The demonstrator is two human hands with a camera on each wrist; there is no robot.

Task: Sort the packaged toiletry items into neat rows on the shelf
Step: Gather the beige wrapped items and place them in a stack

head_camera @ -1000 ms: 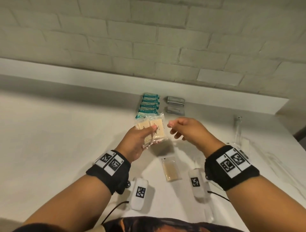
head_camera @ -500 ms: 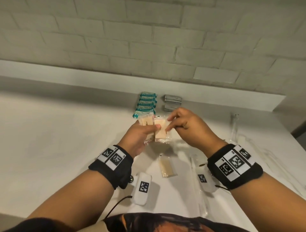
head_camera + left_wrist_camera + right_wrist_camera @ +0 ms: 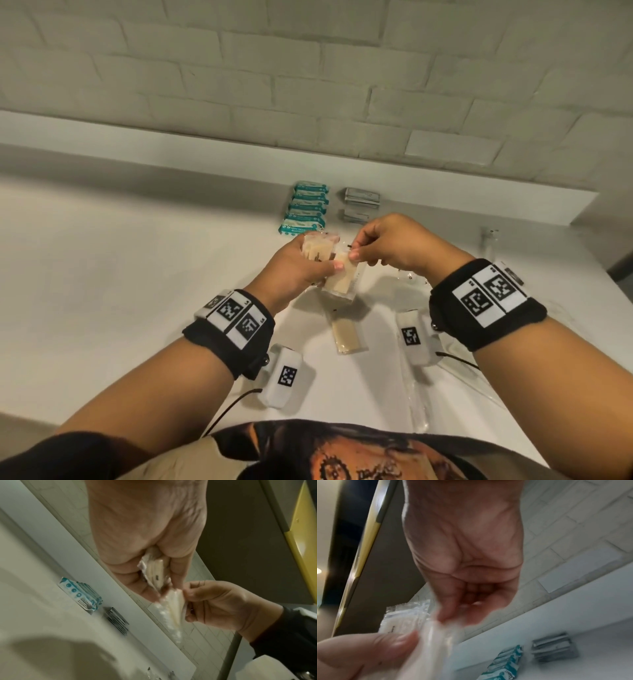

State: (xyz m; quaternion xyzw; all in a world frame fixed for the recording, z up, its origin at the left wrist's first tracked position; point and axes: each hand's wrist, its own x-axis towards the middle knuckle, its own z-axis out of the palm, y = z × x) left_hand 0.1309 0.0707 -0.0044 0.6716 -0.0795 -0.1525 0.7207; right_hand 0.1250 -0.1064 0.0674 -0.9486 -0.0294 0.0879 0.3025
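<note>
Head view: the left hand (image 3: 291, 270) grips a small stack of beige sachets (image 3: 317, 251) above the shelf (image 3: 102, 274); the right hand (image 3: 394, 245) pinches the top edge of one clear-wrapped sachet (image 3: 340, 281) beside it. The sachets appear light, thin, pliable and slippery; best held by the sealed edge.

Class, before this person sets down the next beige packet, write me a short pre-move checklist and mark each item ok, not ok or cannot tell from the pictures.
1. Left hand grips the bundle of beige packets: ok.
2. Right hand pinches one beige packet by its top edge: ok.
3. That packet is free of the left thumb: not ok, the thumb rests on it.
4. Teal packets lie in a neat row: ok.
5. Grey packets are aligned: cannot tell, partly hidden.
6. Loose packet on the shelf is sorted: not ok.
</note>
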